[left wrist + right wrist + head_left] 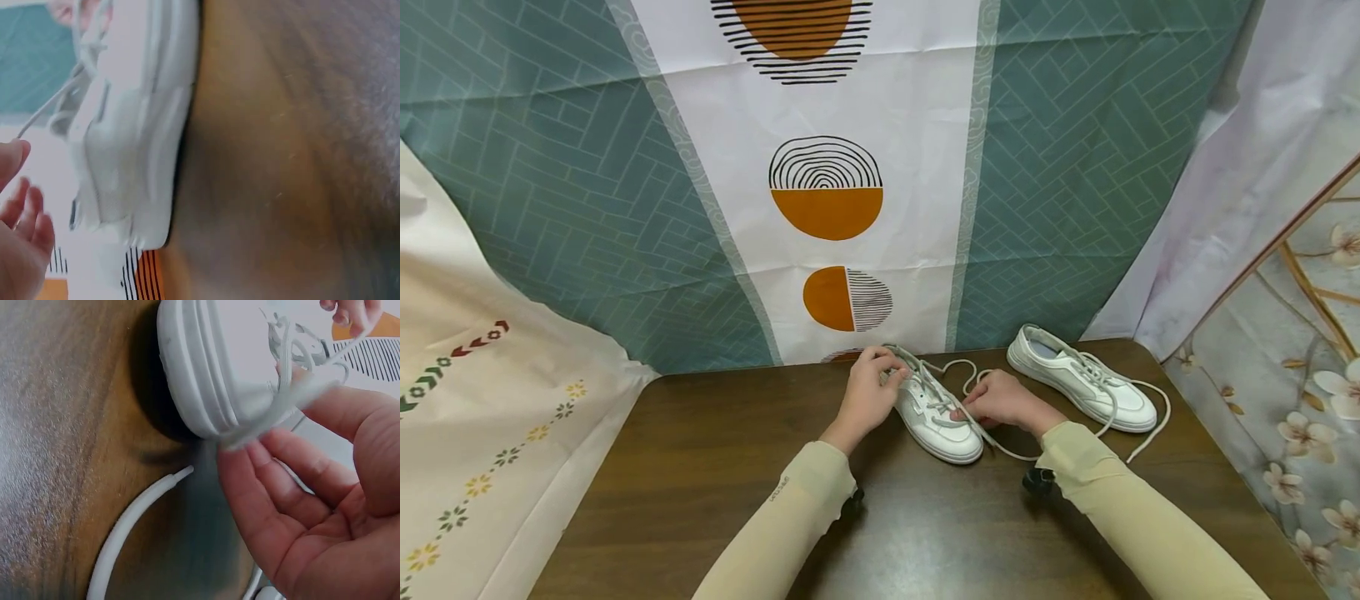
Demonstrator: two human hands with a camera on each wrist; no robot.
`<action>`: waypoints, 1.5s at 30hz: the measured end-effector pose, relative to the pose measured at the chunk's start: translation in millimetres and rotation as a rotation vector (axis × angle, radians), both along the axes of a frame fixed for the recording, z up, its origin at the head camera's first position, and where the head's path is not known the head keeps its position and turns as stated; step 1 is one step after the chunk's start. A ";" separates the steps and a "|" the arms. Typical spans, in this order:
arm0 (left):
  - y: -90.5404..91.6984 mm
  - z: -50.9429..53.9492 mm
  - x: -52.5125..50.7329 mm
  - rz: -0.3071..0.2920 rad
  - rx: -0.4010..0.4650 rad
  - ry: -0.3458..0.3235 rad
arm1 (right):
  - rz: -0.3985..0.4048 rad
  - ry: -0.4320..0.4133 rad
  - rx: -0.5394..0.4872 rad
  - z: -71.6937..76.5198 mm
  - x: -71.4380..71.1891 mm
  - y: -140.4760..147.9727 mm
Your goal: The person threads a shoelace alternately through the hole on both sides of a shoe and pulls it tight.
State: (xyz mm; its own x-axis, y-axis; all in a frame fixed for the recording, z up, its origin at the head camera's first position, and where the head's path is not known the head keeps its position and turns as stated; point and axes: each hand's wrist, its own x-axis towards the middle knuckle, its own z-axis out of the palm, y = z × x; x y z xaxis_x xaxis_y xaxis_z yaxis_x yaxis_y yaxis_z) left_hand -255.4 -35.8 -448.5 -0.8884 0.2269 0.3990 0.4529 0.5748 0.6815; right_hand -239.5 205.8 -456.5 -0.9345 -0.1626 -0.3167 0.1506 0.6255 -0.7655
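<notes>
A white lace-up sneaker (934,432) lies sole down on the brown table, toe toward me. My left hand (871,390) is above its heel end and pinches a white shoelace (49,105) between thumb and fingers, drawing that strand taut from the eyelets. Over the toe end, my right hand (1000,400) has its thumb and fingers curled at the lacing and pinches lace there. A blurred strand crosses in front of that thumb in the right wrist view. Beside it, a loose lace end (134,509) with a narrow tip hangs over the tabletop.
A second white sneaker (1078,382) sits at the right back of the table (715,475), its long laces trailing over its side. Behind the table hangs a patterned cloth (917,208). Floral fabric (1292,433) borders the right side.
</notes>
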 end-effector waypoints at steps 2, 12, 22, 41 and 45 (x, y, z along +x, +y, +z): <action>-5.9 3.1 -1.8 0.004 0.108 -0.040 | 0.001 -0.019 0.015 -0.5 -0.1 1.9; -18.4 21.9 -6.7 -0.331 0.871 -0.537 | -0.038 -0.081 -0.069 -5.7 -1.5 3.8; -35.6 19.3 -5.3 -0.156 -0.112 -0.159 | -0.032 -0.069 -0.098 -5.8 1.9 3.3; -57.4 17.8 -13.9 0.090 -0.209 0.060 | -0.030 -0.043 -0.112 -4.9 4.6 2.6; -61.9 18.2 -14.8 0.143 -0.148 0.095 | -0.035 -0.047 -0.111 -5.0 5.2 2.4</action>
State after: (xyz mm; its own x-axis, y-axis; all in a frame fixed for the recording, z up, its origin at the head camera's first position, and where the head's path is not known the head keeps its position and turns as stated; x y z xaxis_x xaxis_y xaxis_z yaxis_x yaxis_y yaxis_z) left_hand -270.2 -97.6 -430.3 -0.8757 0.1641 0.4540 0.4180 0.7284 0.5429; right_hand -234.3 208.2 -461.5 -0.9248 -0.1661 -0.3423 0.2086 0.5313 -0.8211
